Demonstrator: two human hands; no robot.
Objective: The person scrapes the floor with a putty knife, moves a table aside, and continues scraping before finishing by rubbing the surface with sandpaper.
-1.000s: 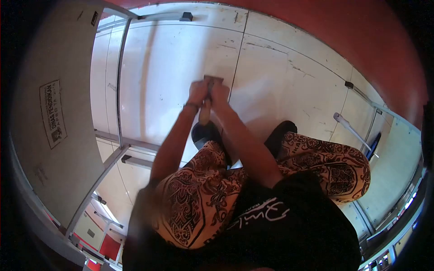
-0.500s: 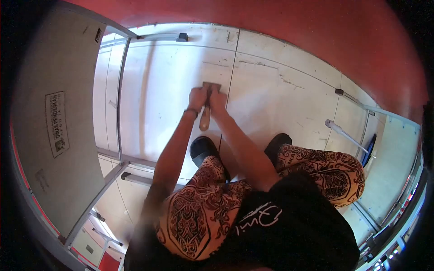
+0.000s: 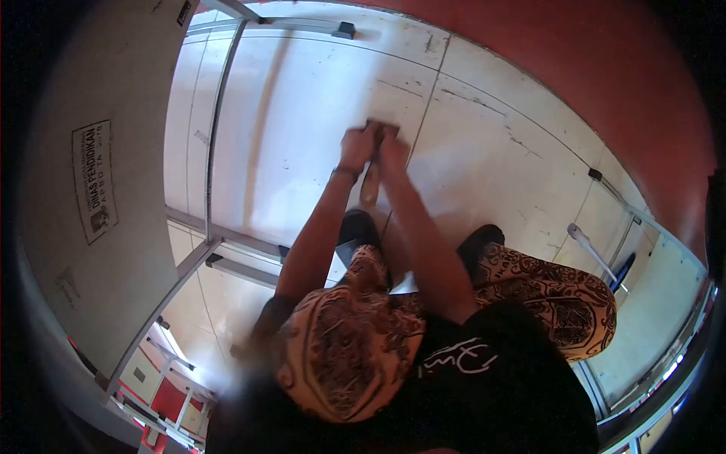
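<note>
- Left hand [image 3: 355,149] closed around the top part of a small brown tool with a light wooden handle [image 3: 370,185], with a thin band on the wrist.
- Right hand [image 3: 393,153] closed on the same tool, pressed right beside the left hand.
- Flat brown end of the tool down on the worn white tile floor [image 3: 302,113], poking out just past the fingers.
- Wooden handle pointing back toward the body, in the gap between the two arms.
- Both arms stretched out forward and down, a bit blurry.
- Tool sitting just left of a dark line between two tiles.
- Black shoes [image 3: 361,227] on the floor close behind the handle, one under each knee.
- Orange trousers with a black swirly pattern [image 3: 344,340] on bent knees, low in the picture.
- Black shirt with white writing [image 3: 484,378] below that.
- Big pale board with a black printed label [image 3: 91,181] off to the left, held on a grey metal frame [image 3: 215,129].
- Red wall [image 3: 605,68] along the far edge of the floor.
- White stick-like thing [image 3: 594,253] lying on the floor far to the right, well apart from the hands.
</note>
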